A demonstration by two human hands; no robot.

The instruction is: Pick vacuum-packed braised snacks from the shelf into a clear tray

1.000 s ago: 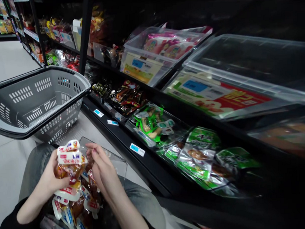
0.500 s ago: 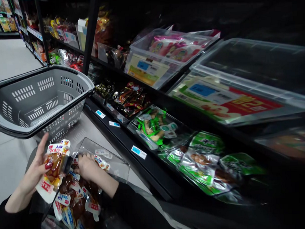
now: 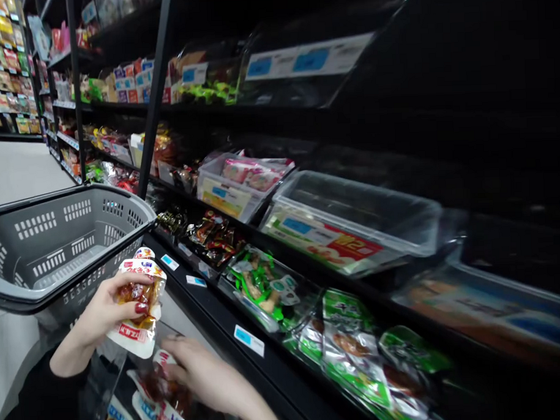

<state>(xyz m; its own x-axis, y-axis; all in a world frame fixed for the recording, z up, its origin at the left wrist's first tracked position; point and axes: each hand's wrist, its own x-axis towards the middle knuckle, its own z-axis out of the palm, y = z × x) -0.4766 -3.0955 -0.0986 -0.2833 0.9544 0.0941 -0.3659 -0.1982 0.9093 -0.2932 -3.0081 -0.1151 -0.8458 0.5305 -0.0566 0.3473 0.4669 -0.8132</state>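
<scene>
My left hand (image 3: pixel 100 317) is closed on a vacuum-sealed snack packet (image 3: pixel 139 304), with brown food showing through its clear front and white-and-red printed ends. The packet is raised beside the shopping basket's near side. My right hand (image 3: pixel 200 369) is low, over the loose snack packets (image 3: pixel 165 413) of the same look near my lap. Its fingers are smeared by motion and touch or cover a packet there; whether they grip it I cannot tell. The clear bin around these packets hardly shows.
A grey shopping basket (image 3: pixel 82 211) with nothing visible inside stands at left. Black shelving (image 3: pixel 210 322) runs along the right. On it are green snack bags (image 3: pixel 349 348), dark packets (image 3: pixel 211 234), a clear tub of pink packs (image 3: pixel 246 180) and another clear tub (image 3: pixel 349 232).
The view has tilted up. My left hand has lifted its packet and moved right. My right hand has gone from the far end of the bin to nearer packets.
</scene>
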